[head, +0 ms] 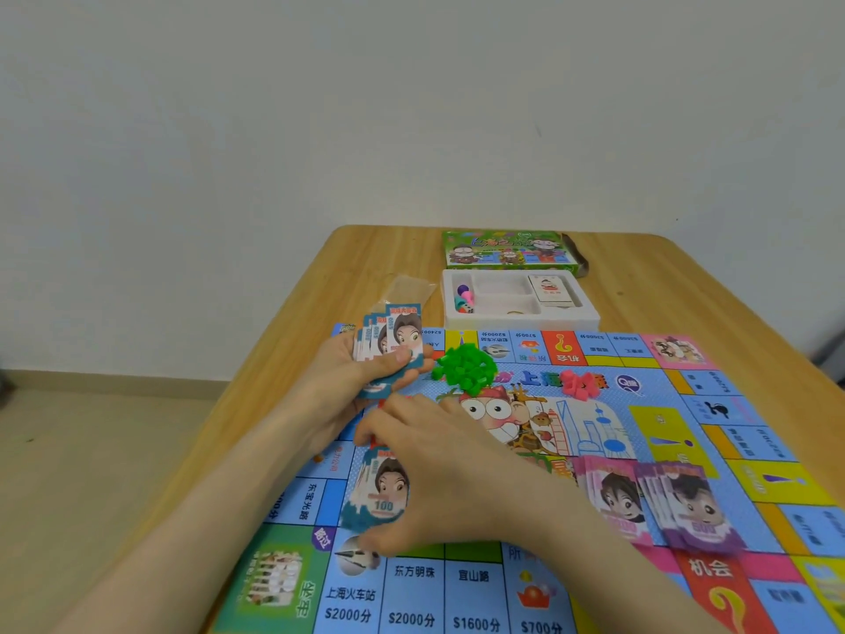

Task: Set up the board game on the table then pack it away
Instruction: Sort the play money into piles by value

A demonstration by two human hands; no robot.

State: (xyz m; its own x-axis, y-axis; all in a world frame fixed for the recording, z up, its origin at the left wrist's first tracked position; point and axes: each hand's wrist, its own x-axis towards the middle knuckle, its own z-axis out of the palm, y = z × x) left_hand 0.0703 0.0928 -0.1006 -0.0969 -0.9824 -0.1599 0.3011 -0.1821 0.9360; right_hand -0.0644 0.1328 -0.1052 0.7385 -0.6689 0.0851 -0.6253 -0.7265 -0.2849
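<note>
Left hand (pixel 354 382) pinches banknotes (pixel 395 329); right hand (pixel 443 469) clasps stack (pixel 382 494).

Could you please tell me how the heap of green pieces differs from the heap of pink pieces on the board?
The green pieces form a larger, taller heap; the pink pieces form a smaller, flatter one. The green heap lies close to the left hand; the pink heap lies farther to the right. Both lie loose on the board.
</note>
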